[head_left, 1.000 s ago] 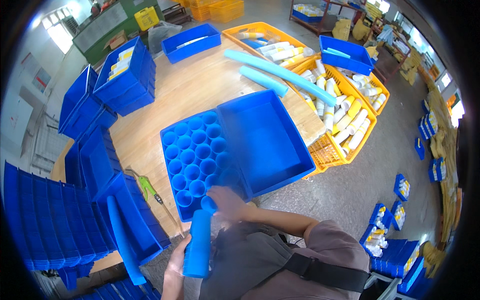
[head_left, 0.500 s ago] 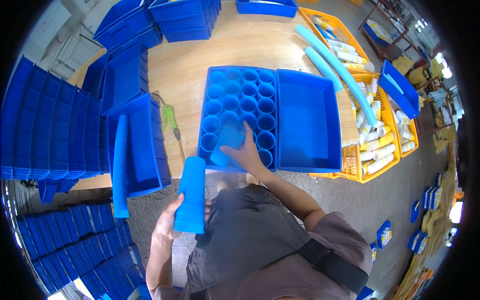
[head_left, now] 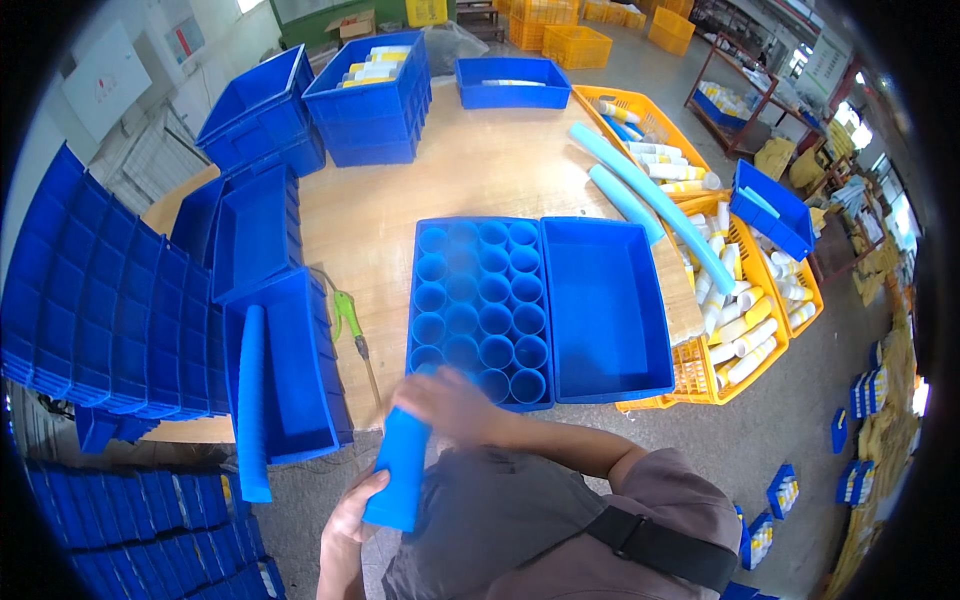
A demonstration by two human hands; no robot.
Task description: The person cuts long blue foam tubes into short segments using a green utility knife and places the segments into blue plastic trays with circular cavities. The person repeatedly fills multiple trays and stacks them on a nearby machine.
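Observation:
My left hand [head_left: 358, 508] is wrapped around the lower part of a stack of blue plastic cups [head_left: 400, 470], tall, tapered and nested in one another. The stack leans slightly, its upper end toward the table. At that upper end my right hand [head_left: 450, 402], blurred by motion, has its fingers curled over the cups. Just beyond both hands lies a blue crate [head_left: 412, 300] holding rows of upright blue cups [head_left: 495, 320], open ends up. My right hand hides part of its near left corner. The second column looks hazy.
A shallow blue bin [head_left: 610, 310] adjoins the crate's right side. Left are an air blow gun [head_left: 347, 312], a blue bin [head_left: 300, 380] with a long blue cup stack [head_left: 252, 400], and piled crates [head_left: 110, 300]. Yellow baskets [head_left: 745, 375] with white and yellow tubes stand right, beside light-blue stacks [head_left: 660, 205].
My right hand has left the crate, where it held a blue cup, and come back to the stack's upper end. My left hand keeps its hold. The view has tilted up.

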